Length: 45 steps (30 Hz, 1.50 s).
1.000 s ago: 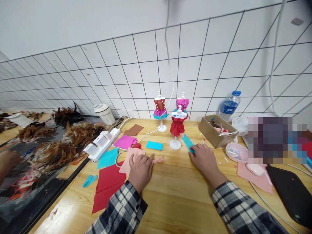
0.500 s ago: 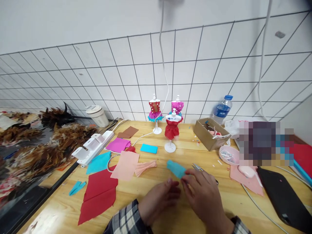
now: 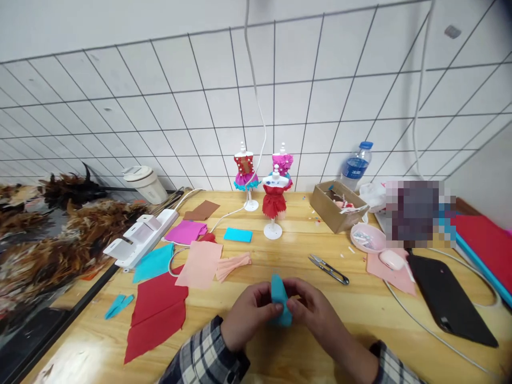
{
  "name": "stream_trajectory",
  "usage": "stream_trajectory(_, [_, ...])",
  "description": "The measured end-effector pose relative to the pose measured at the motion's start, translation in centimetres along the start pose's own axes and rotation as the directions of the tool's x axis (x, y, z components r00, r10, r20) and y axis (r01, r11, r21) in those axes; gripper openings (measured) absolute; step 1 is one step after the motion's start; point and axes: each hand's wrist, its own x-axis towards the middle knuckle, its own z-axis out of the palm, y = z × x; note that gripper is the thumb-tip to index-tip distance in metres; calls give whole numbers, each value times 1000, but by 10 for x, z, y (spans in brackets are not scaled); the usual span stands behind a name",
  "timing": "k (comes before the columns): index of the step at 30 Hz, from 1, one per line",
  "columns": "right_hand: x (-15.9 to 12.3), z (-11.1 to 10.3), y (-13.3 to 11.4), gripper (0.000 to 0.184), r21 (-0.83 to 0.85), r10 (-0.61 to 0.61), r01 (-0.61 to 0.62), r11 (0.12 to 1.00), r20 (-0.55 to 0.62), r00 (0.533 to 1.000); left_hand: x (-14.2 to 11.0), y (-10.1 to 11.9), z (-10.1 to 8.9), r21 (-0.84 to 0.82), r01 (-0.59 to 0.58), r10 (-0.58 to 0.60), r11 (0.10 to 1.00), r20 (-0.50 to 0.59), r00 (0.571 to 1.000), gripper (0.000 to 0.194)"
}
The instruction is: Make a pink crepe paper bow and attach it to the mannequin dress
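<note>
Left hand (image 3: 250,312), right hand (image 3: 316,310), both holding blue strip (image 3: 279,292); scissors (image 3: 331,273) beyond

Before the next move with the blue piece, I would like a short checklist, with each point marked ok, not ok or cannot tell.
1. Blue piece gripped by both left hand and right hand: ok, fingers of each are on it.
2. Blue piece flat on the table: not ok, it is raised and bent between the hands.
3. Its edges lined up: cannot tell, fingers cover part of it.
4. Small scissors away from both hands: ok, lying on the table beyond the right hand.
5. Red-dressed mannequin upright on its stand: ok.
</note>
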Motion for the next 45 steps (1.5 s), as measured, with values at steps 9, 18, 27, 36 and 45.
stream_trajectory(9, [6,-18,-4,54,186,186,-198,962,77,979,-5,7,0,203,63,-86,977,107,991,33])
stream_trajectory(18, [12,-30,-7,60,371,193,-10,928,-460,866,-11,27,-20,299,-85,200,951,-382,902,42])
stream_trajectory(27, [-7,20,-10,53,522,226,25,853,-412,883,-9,-13,41,-442,61,-40,895,56,998,46])
stream_trajectory(36, [-6,21,1,52,217,143,-95,972,-222,964,-3,-10,10,-156,-96,29,983,-384,923,36])
stream_trajectory(45, [-2,18,6,41,190,115,-72,979,-226,967,-2,-22,16,-207,-120,79,971,-194,978,61])
